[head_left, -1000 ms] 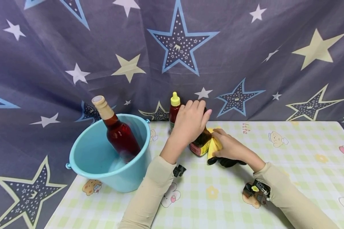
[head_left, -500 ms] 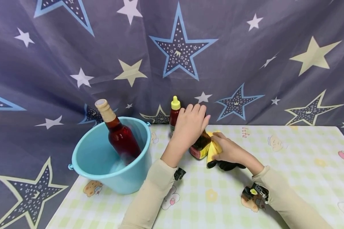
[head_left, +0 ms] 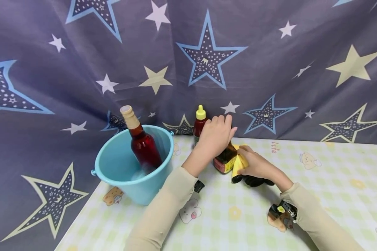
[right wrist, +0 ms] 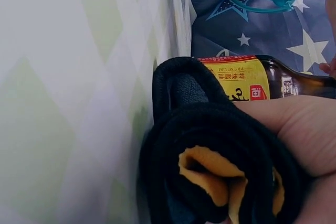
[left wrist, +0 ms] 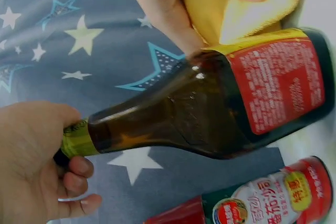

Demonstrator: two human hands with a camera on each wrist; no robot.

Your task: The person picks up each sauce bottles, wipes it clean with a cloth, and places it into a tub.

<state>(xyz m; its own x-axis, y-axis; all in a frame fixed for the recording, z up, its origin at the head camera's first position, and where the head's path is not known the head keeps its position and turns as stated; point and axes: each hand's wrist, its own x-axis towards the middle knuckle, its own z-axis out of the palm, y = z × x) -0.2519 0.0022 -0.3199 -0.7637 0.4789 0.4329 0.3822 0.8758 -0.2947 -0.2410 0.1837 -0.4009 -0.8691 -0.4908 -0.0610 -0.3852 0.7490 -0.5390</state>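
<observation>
While the left hand [head_left: 216, 135] grips the neck of the dark brown glass bottle with a red and yellow label [head_left: 225, 161], tilting it on the checked tablecloth [head_left: 326, 181], the right hand [head_left: 257, 164] curls its fingers round a folded yellow and black cloth [head_left: 238, 164] pressed to the bottle's lower side. Wiping seems to be the step in hand; the next move likely calls for turning the bottle to offer an unwiped face, steadily, clear of the small yellow-capped red sauce bottle [head_left: 200, 122] just behind.

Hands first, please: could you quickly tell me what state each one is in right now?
Left hand: grips the neck of the brown bottle.
Right hand: holds the yellow and black cloth against that bottle.
</observation>
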